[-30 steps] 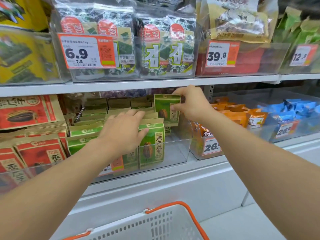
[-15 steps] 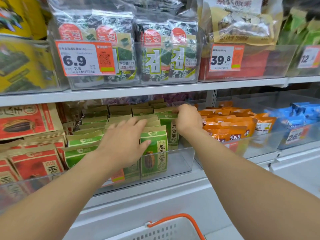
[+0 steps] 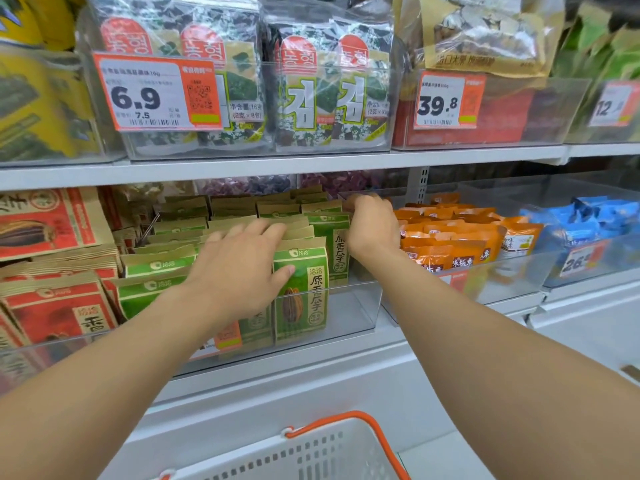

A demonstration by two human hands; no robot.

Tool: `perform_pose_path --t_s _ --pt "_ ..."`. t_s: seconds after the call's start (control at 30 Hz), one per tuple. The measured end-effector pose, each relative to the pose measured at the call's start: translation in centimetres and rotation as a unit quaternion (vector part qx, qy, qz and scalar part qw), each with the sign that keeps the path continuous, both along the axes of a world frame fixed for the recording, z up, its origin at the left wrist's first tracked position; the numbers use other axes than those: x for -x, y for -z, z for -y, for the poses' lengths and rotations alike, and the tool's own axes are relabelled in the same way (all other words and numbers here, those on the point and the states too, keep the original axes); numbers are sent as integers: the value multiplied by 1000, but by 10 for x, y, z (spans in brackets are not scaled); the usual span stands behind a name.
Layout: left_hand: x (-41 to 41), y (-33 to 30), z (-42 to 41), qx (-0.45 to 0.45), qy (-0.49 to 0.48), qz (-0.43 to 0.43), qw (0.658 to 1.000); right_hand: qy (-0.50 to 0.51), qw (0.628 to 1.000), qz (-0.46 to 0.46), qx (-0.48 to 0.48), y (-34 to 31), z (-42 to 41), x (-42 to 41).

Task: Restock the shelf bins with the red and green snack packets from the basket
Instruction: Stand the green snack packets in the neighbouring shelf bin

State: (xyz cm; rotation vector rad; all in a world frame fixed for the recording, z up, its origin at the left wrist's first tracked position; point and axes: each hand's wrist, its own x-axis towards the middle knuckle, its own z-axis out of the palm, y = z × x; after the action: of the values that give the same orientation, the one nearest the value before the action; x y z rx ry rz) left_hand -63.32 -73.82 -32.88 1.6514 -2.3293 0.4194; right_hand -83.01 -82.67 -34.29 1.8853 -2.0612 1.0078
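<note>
**Both hands working in the green packet bin**

We are laying our left hand [image 3: 239, 268] flat, fingers straight, over the tops of the green-and-kraft paper snack packets [image 3: 300, 289], thumb touching the front one. Our right hand [image 3: 372, 225] is curling round the back right packet [image 3: 334, 244]; whether it is truly grasping, we cannot tell. The packets are standing upright in rows in the clear plastic shelf bin [image 3: 360, 306], long axis vertical, printed faces toward us. Red-and-kraft paper packets [image 3: 59, 310] are sitting in the bin to the left, orange pouches [image 3: 450, 244] to the right. The white plastic basket with an orange handle [image 3: 311, 452] is showing below.
</note>
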Motion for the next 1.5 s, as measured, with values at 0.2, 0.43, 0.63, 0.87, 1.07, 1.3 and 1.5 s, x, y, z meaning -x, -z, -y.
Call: perform_pose_path --t_s 0.2,0.43,0.63,0.87,1.07,1.3,1.5 --pt "0 -2 -2 -9 3 -5 1000 -26 999 35 11 2 3 8" --pt "-2 -3 -3 7 56 -49 997 -97 991 95 15 -2 -4 18" --pt "-7 1 -24 71 189 -89 975 -175 975 81 106 -2 -42 20" --pt "-40 44 -67 9 284 -25 959 -358 931 56 -44 69 -141 -34" --pt "-102 110 -101 -444 100 200 867 -356 675 -125 -634 188 -203 -116" --pt "-150 173 -130 -519 36 268 811 -262 696 -43 -668 319 -245 -197" --pt "-171 178 -125 -528 16 241 814 -103 732 190 -646 378 -259 -227"
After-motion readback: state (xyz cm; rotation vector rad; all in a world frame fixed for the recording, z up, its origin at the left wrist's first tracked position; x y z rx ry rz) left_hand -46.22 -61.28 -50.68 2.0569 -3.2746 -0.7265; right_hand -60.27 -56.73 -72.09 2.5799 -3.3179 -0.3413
